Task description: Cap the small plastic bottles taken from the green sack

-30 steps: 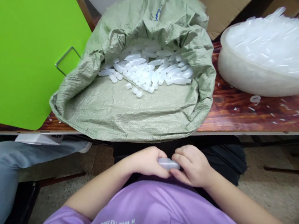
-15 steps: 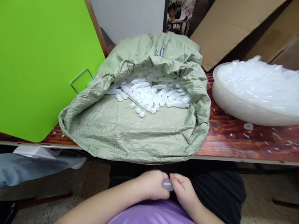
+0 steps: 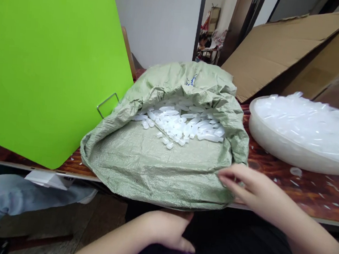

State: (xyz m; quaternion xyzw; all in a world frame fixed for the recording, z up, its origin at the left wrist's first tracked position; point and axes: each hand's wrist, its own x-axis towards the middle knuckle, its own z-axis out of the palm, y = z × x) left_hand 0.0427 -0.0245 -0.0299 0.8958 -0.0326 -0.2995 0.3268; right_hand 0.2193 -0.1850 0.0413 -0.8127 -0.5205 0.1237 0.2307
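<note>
Green board [image 3: 43,63] far left. Left hand [image 3: 165,228] low at lap, grip curled, contents can't tell. Sack [image 3: 153,169] holds plenty of white tubes [image 3: 182,122]. Right hand [image 3: 250,186] empty, fingers apart, at sack's rim. Basin [image 3: 275,147] on bench [image 3: 316,193] heaped.

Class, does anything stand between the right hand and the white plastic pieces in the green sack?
Nothing visible blocks the way. The right hand is at the front right edge of the sack; only its flattened fabric lies between it and the white plastic pieces, uncovered in the open mouth.
</note>
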